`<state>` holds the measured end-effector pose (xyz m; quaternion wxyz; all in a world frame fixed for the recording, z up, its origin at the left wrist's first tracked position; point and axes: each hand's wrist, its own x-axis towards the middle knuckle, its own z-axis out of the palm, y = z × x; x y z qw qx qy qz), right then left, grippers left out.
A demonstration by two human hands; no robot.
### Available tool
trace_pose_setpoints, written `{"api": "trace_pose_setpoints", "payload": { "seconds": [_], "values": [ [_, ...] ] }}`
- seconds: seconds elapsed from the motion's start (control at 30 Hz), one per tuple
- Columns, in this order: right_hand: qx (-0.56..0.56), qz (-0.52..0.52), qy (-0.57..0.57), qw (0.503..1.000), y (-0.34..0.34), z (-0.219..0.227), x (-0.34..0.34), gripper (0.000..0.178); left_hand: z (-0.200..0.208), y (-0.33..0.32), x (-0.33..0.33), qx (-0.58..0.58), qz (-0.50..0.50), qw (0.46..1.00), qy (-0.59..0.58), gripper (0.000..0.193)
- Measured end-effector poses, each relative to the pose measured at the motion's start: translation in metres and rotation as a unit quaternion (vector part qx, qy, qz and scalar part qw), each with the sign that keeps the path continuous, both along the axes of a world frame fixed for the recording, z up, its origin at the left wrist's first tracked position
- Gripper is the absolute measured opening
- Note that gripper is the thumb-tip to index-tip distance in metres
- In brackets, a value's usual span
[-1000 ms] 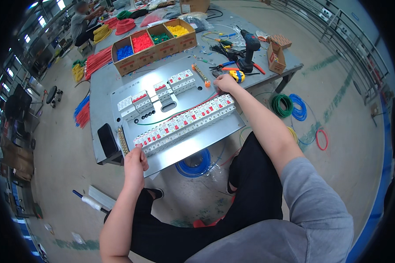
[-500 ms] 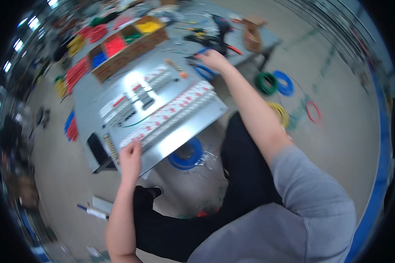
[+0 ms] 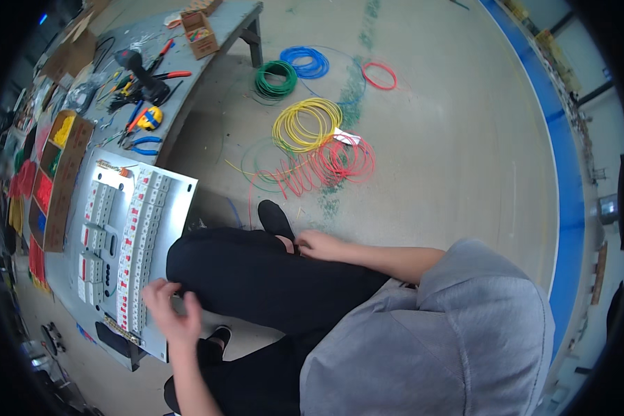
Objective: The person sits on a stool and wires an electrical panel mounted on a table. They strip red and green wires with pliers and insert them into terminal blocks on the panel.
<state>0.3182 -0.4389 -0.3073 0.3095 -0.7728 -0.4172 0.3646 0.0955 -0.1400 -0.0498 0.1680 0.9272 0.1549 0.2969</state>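
Holding our left hand point(image 3: 175, 317), fingers apart, near the plate point(image 3: 176, 201), we have breaker rows point(image 3: 134, 249) seated, yellow wire point(image 3: 281, 128) merely coiled at right; whether our right hand point(image 3: 318, 245) grips, we cannot tell.

And there's the silver metal panel point(image 3: 177, 202), lying flat on the left, its right edge jutting past the table point(image 3: 69, 279). White breakers with red switches point(image 3: 134, 249) run near to far along its right side — one long row! Shorter breaker groups point(image 3: 90, 267) sit left — brass-coloured strips point(image 3: 123, 330) at the near and far ends.
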Motion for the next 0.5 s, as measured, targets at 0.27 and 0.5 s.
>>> {"api": "trace_pose_setpoints", "payload": {
  "seconds": [0.27,0.5],
  "values": [
    [0.036,-0.204,-0.231,0.951,-0.006,-0.040,0.031,0.046,-0.038,-0.067,0.012,0.074,-0.079,0.990,0.091,0.035],
    [-0.120,0.183,-0.387,0.896,0.103,-0.093,0.088,0.041,-0.054,-0.090,0.017,0.086,-0.053,0.993,0.059,0.037]
  ]
}}
